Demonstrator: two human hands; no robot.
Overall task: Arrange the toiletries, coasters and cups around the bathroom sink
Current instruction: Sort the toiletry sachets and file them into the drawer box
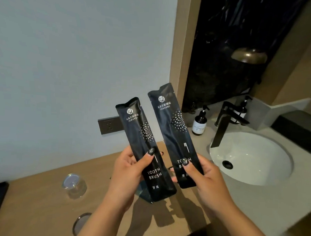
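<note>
I hold two long black toothbrush packets upright above the wooden counter (pixel 40 198). My left hand (pixel 129 172) pinches the left packet (pixel 141 140) near its lower half, thumb on the front. My right hand (pixel 205 180) pinches the right packet (pixel 172 129) the same way. Another dark packet (pixel 145 193) lies on the counter behind the left one, mostly hidden. An upturned clear glass cup (pixel 74 185) stands at the left. A round dark coaster (pixel 80 223) lies near the front edge, partly behind my left forearm.
A white sink basin (pixel 252 157) with a black faucet (pixel 226 121) lies to the right in a grey stone top. A dark pump bottle (pixel 200 122) stands behind it, its reflection in the mirror. A wall socket (pixel 109 125) is on the left wall.
</note>
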